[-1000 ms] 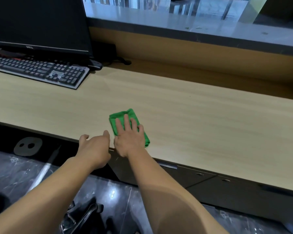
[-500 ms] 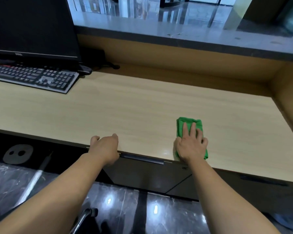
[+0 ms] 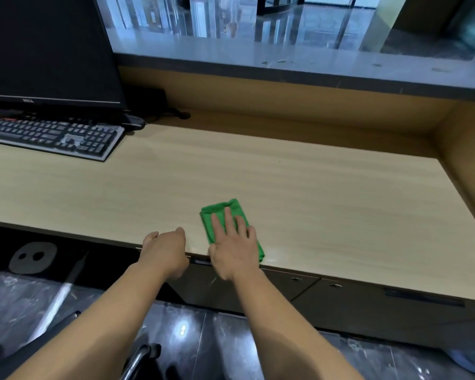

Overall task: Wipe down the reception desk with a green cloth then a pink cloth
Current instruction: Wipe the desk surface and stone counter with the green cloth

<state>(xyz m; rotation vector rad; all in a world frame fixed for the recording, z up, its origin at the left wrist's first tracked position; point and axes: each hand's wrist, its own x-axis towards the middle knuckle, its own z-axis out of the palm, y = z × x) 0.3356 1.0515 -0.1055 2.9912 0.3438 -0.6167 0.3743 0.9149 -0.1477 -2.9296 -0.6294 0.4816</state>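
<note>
A folded green cloth (image 3: 217, 215) lies on the light wooden reception desk (image 3: 327, 204), close to its front edge. My right hand (image 3: 235, 244) presses flat on the cloth with straight fingers and covers its near half. My left hand (image 3: 165, 249) rests on the desk's front edge just left of the cloth, fingers curled over the edge. No pink cloth is in view.
A black keyboard (image 3: 52, 135) and a dark monitor (image 3: 47, 50) stand at the back left. A raised grey counter (image 3: 299, 69) runs along the back, and a wooden side wall (image 3: 466, 160) closes the right end. Drawers (image 3: 340, 300) sit under the desk. A chair part (image 3: 140, 357) is below.
My right hand has slid the green cloth back to the left along the front edge, ending close to my left hand. The left hand has stayed on the edge.
</note>
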